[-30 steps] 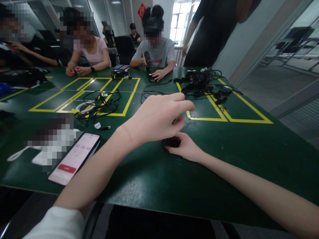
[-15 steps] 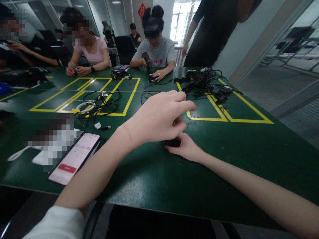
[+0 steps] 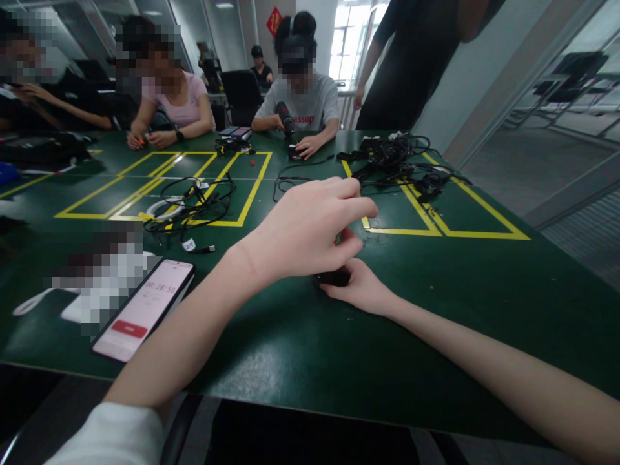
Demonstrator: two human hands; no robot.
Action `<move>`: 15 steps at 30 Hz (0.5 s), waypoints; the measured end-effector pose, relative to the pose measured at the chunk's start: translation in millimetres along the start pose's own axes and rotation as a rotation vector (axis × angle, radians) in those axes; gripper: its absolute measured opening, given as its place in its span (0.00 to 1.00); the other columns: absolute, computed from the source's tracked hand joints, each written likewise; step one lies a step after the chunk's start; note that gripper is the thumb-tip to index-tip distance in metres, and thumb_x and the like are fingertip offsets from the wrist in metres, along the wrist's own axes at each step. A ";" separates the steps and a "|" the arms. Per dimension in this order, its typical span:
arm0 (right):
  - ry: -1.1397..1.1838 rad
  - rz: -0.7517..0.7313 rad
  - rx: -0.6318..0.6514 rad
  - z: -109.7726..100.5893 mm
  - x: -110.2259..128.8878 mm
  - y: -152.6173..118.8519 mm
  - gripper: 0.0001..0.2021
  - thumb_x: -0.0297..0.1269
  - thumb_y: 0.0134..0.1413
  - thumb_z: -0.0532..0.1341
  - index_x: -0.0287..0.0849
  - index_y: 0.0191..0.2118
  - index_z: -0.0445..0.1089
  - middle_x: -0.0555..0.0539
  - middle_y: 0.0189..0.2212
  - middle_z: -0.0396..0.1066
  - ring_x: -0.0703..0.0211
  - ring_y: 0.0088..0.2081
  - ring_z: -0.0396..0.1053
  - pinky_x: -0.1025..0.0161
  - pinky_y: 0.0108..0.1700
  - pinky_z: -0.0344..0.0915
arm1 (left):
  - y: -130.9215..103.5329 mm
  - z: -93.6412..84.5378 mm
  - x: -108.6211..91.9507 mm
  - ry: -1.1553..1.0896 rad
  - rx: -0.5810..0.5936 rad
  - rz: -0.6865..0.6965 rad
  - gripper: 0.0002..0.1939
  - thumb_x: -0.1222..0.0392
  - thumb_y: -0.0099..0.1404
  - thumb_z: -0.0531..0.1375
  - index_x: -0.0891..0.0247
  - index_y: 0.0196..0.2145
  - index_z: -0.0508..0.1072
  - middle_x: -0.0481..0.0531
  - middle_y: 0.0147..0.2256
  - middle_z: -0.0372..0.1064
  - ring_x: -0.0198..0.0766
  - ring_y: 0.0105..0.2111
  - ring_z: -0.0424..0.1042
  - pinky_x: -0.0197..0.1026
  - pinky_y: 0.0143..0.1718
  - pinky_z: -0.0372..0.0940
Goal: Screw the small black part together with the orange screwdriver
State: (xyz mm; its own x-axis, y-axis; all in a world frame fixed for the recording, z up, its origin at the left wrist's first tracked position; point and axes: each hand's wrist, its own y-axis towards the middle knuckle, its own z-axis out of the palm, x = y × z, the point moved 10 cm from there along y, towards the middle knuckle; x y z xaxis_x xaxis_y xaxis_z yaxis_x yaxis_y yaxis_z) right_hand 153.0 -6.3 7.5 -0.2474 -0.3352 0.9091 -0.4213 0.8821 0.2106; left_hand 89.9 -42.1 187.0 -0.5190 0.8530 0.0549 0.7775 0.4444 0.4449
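My left hand (image 3: 317, 226) is raised over the table with its fingers curled. A small greenish bit shows between those fingers, but the back of the hand hides the rest of whatever they grip. Directly below, my right hand (image 3: 363, 287) is closed around a dark, rounded object (image 3: 333, 278) resting on the green table. Only the near side of that black object shows; its top lies behind my left hand, so its kind is unclear.
A phone (image 3: 145, 307) with a running timer lies left of my left forearm. Beyond it are coiled black cables (image 3: 213, 203), yellow tape (image 3: 407, 231) and a black cable heap (image 3: 397, 158). Across the table a person (image 3: 310, 103) holds a power drill (image 3: 285, 116).
Both hands keep nearly the same position and grip. The view has shifted very slightly, and the phone's timer has advanced.
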 end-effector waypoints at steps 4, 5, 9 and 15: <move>0.011 0.012 0.024 1.4 1.2 0.1 0.11 0.33 0.48 0.66 0.43 0.41 0.76 0.46 0.38 0.82 0.49 0.41 0.79 0.52 0.49 0.73 | -0.1 0.7 2.5 0.025 -0.009 -0.019 0.20 0.68 0.70 0.52 0.62 0.52 0.79 0.56 0.48 0.74 0.39 0.39 0.75 0.39 0.36 0.67; 0.009 0.016 0.028 1.6 1.4 0.3 0.11 0.33 0.48 0.66 0.43 0.41 0.76 0.46 0.38 0.82 0.49 0.42 0.79 0.52 0.50 0.73 | -0.3 0.9 3.7 0.033 -0.010 -0.030 0.20 0.68 0.71 0.51 0.61 0.53 0.79 0.56 0.49 0.74 0.38 0.38 0.74 0.39 0.36 0.67; 0.017 0.004 0.020 1.2 2.1 0.8 0.11 0.34 0.48 0.66 0.43 0.40 0.76 0.46 0.37 0.81 0.48 0.41 0.79 0.52 0.49 0.73 | -0.1 1.1 3.0 0.037 -0.006 -0.024 0.18 0.66 0.70 0.53 0.61 0.51 0.79 0.55 0.46 0.74 0.39 0.38 0.74 0.39 0.36 0.67; 0.017 0.013 0.018 1.8 1.7 0.2 0.11 0.34 0.48 0.66 0.43 0.40 0.76 0.46 0.37 0.81 0.48 0.41 0.79 0.52 0.48 0.73 | 0.4 0.2 0.9 0.020 -0.008 0.000 0.19 0.68 0.69 0.53 0.62 0.50 0.80 0.56 0.45 0.75 0.41 0.41 0.75 0.40 0.38 0.68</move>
State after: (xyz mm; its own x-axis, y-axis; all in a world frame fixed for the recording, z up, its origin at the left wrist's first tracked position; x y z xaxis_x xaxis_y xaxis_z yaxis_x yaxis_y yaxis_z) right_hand 150.8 -7.3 8.4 -0.2385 -0.3180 0.9176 -0.4337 0.8803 0.1924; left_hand 89.9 -41.1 187.1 -0.5260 0.8474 0.0729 0.7746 0.4419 0.4525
